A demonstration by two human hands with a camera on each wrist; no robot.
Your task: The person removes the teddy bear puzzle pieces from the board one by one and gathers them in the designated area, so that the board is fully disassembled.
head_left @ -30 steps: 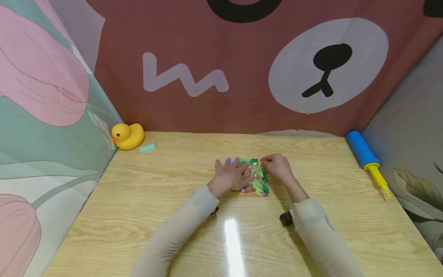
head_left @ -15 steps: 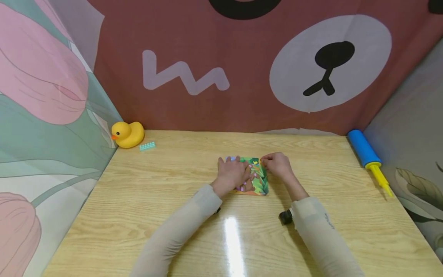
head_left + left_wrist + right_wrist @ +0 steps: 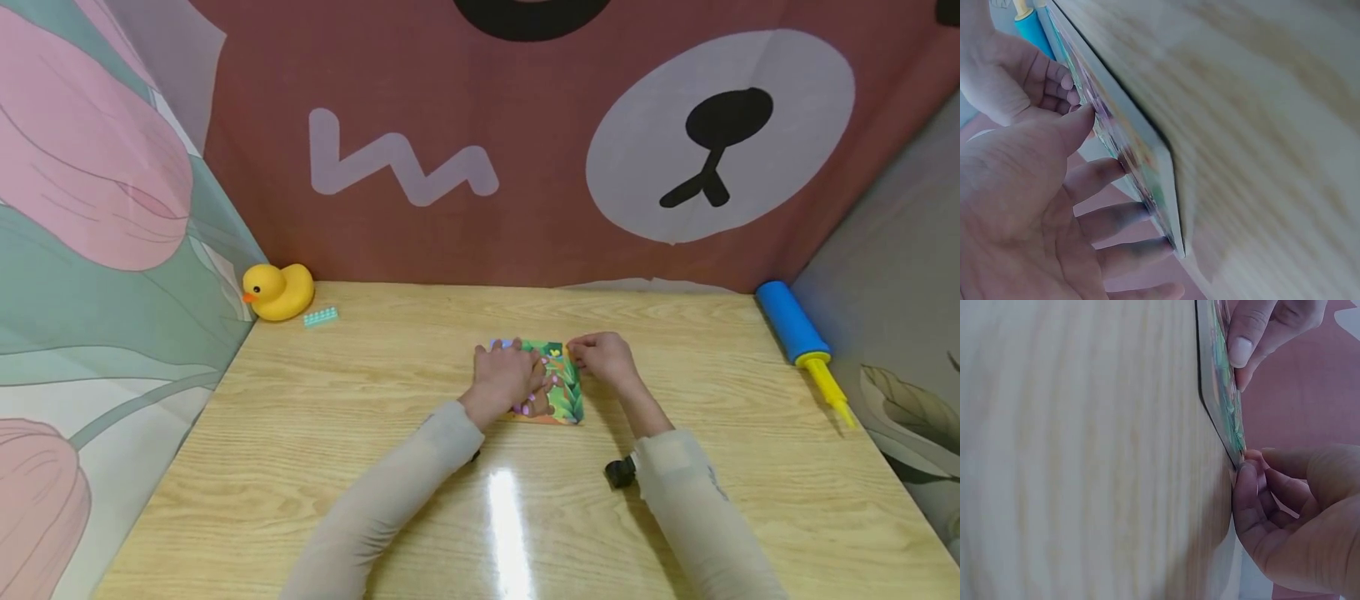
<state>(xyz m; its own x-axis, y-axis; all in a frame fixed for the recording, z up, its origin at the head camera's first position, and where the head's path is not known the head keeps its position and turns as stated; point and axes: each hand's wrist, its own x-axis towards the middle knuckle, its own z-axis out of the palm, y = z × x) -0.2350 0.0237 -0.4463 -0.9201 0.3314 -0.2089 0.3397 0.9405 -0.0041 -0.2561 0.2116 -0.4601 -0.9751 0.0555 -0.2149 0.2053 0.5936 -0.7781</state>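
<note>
A flat jigsaw puzzle board (image 3: 567,404) with brown bears and green leaves printed on it lies on the table. My left hand (image 3: 504,373) rests over its left half and hides much of the picture. In the left wrist view its fingers (image 3: 1113,222) are fairly straight, with their tips on the board's face. At the far right corner, my right hand (image 3: 606,358) pinches a small orange puzzle piece (image 3: 572,347) between thumb and fingers. The right wrist view shows those fingertips right at the board's corner, covering most of the piece.
A yellow rubber duck (image 3: 277,292) sits at the table's far left corner beside a mint toy brick (image 3: 321,317). A blue and yellow hand pump (image 3: 798,333) lies along the right edge. A brown bear-print cloth (image 3: 525,225) hangs behind the wood-grain table (image 3: 300,433).
My left hand has drawn its spread fingers closer together and shifted slightly right on the board. My right hand has stayed at the far right corner, pinching the orange piece.
</note>
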